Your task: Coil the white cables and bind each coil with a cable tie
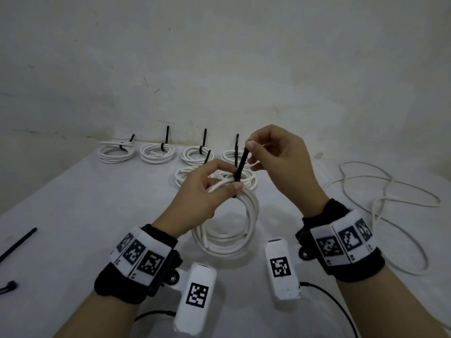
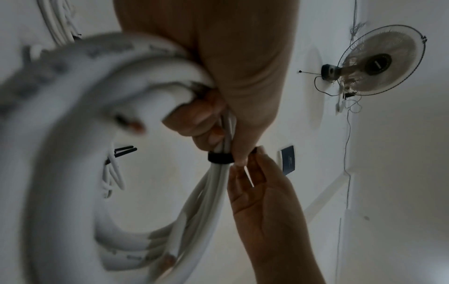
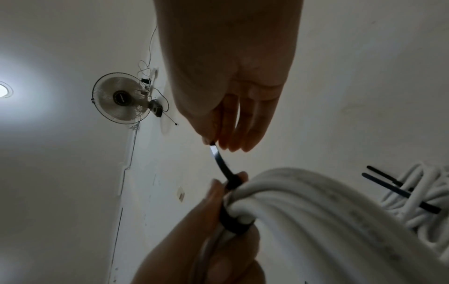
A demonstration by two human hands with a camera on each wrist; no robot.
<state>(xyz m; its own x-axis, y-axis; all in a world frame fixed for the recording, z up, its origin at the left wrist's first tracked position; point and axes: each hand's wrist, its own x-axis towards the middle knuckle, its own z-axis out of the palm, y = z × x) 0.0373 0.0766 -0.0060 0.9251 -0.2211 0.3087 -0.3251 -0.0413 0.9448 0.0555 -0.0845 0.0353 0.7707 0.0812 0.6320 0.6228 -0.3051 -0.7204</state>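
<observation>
nearest the camera, above the white-covered table (image 1: 73,203), the left hand (image 1: 200,191) clutches the top of an upright white cable coil (image 1: 231,230), fingers curled round the bundled strands and thumb pressed on them just beside the black cable tie (image 1: 240,167). the tie's band circles the strands at the top of the coil, and its free tail rises slanted up to the right hand (image 1: 275,154), which pinches the tail's end between thumb and fingertips. from the left wrist, the band (image 2: 219,158) sits snug around the strands just below the gripping fingers. from the right wrist, the tail (image 3: 222,161) curves from the pinching fingers down to the band. the coil's lower turns hang down between the two wrists, close to the table.

to the left, a loose black tie (image 1: 18,245) lies on the cloth. to the right, an uncoiled white cable (image 1: 390,201) sprawls in loops. farther back, two tied coils (image 1: 185,178) are partly hidden behind the hands, and beyond them a row of four tied coils (image 1: 157,152) lies along the wall, black tails sticking up.
</observation>
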